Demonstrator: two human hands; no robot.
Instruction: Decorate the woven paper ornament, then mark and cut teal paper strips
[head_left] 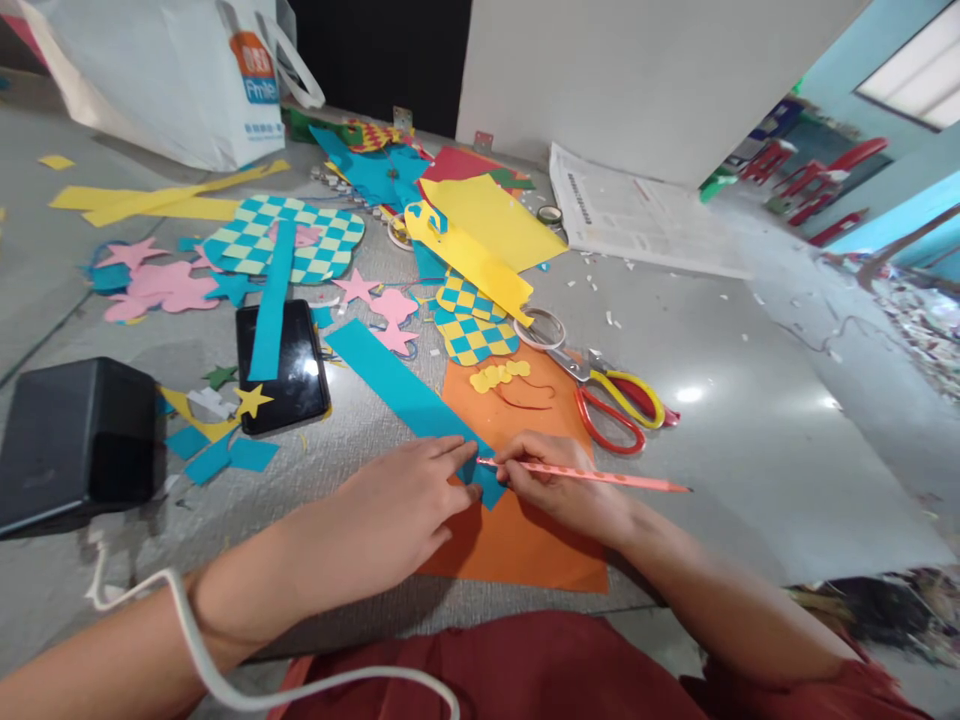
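Note:
My left hand [401, 500] lies flat with fingers stretched out, pressing the near end of a long blue paper strip [397, 385]. The strip runs diagonally over an orange paper sheet [525, 545]. My right hand [559, 485] is closed around a pink pencil [607, 478], whose tip touches the end of the blue strip beside my left fingertips. The pencil's other end points right over the grey table [750, 450].
Red and yellow scissors [611, 400] lie just beyond the orange sheet. A black phone [289, 375] with a blue strip on it and a black box [75, 435] sit to the left. Woven paper pieces [476, 325], stars, yellow sheets, a white bag [172, 80] and a newspaper [637, 215] lie further back.

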